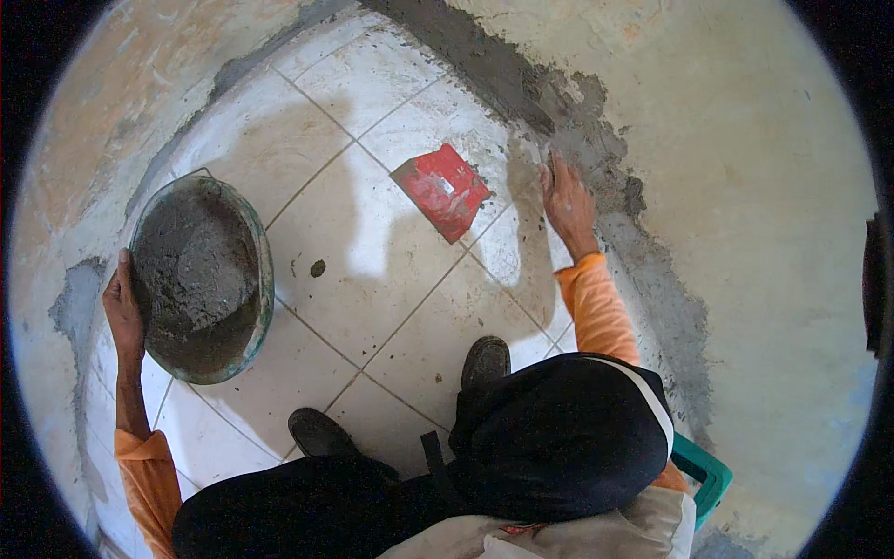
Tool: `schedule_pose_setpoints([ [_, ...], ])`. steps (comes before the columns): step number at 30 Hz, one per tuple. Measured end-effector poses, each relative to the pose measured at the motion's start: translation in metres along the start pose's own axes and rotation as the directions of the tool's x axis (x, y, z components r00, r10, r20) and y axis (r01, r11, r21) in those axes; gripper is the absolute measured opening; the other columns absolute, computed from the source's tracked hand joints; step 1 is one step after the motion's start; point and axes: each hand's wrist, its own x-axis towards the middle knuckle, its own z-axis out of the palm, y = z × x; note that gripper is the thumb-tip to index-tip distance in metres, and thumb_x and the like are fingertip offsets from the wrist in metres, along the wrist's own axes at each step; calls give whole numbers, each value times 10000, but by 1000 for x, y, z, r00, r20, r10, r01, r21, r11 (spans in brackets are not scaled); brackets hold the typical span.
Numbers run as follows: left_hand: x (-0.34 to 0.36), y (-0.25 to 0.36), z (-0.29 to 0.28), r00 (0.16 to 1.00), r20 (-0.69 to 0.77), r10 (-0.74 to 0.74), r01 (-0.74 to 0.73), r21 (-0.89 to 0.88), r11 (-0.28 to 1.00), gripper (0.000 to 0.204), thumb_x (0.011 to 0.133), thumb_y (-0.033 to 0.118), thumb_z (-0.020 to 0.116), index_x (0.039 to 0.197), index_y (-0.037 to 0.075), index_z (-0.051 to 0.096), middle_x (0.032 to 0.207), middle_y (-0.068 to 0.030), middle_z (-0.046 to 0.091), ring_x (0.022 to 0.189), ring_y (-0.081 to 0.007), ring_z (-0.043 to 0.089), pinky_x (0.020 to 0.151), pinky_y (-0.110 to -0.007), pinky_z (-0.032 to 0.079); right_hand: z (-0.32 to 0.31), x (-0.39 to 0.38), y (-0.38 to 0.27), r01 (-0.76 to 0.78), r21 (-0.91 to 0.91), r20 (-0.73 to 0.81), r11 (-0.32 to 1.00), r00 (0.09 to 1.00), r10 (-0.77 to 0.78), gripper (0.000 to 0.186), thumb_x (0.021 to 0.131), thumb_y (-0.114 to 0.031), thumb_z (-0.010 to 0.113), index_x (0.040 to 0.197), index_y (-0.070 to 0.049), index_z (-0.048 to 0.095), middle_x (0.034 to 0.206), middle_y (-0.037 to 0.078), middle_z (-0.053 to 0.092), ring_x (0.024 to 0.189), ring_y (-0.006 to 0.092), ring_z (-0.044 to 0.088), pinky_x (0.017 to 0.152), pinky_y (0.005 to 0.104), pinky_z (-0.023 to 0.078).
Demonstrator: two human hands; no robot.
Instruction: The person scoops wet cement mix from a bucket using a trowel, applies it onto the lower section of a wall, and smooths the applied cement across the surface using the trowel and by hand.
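My left hand [124, 307] grips the left rim of a round, dark tub [264, 307]. Grey wet mortar [216, 270] fills much of it, heaped toward the middle, and a wire handle shows at its far side. My right hand [569, 207] is stretched forward at the foot of the right wall, by a band of fresh grey mortar [596, 140]. Its fingers are drawn together; what they hold, if anything, I cannot make out. Between the hands, a red, mortar-smeared flat piece with a folded edge [445, 191] lies on the floor.
White floor tiles [321, 252] carry dirt and mortar crumbs, with one larger dark lump [318, 268]. Rough plastered walls [773, 186] close in on both sides and meet ahead. My dark shoes [486, 361] stand near me. A green plastic stool edge [712, 480] shows at lower right.
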Motion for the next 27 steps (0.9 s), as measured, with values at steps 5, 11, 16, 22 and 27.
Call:
schedule_pose_setpoints([
  [5,-1,5,3,996,-41,-78,80,47,996,650,1054,542,487,1121,-67,703,933,-70,685,885,-140,573,891,-304,469,16,-16,26,2,-76,66,997,998,3,435,1044,-363,482,1391,-106,535,1145,266,683,932,454,694,720,540,569],
  [11,-2,0,0,989,-98,-109,113,35,993,666,1033,579,495,1141,-39,717,954,-104,719,858,-172,636,905,-330,489,3,0,7,202,-168,156,965,972,-176,472,1023,-345,494,1469,-193,474,1179,216,670,853,450,696,696,560,559],
  [16,-2,-1,6,994,-68,-81,83,28,996,662,1022,597,501,1144,-13,728,976,-123,731,877,-194,662,934,-342,489,-5,62,18,146,-191,206,971,973,-106,433,1022,-339,497,1419,-171,538,1134,207,682,898,443,689,751,553,555],
  [22,1,-5,9,991,-77,-112,114,21,993,656,1022,596,502,1209,6,719,961,-117,739,864,-152,677,898,-311,512,-33,69,-3,63,-127,46,990,997,-57,440,1035,-407,509,1380,-144,583,1172,218,689,949,448,688,783,526,556],
  [27,6,-22,3,985,-92,-145,149,42,988,622,1038,569,490,1271,31,699,999,-110,742,884,-159,686,914,-320,512,-18,42,-31,-3,-180,-172,984,985,-28,469,1034,-395,514,1451,-180,503,1195,247,668,875,469,694,694,569,560],
])
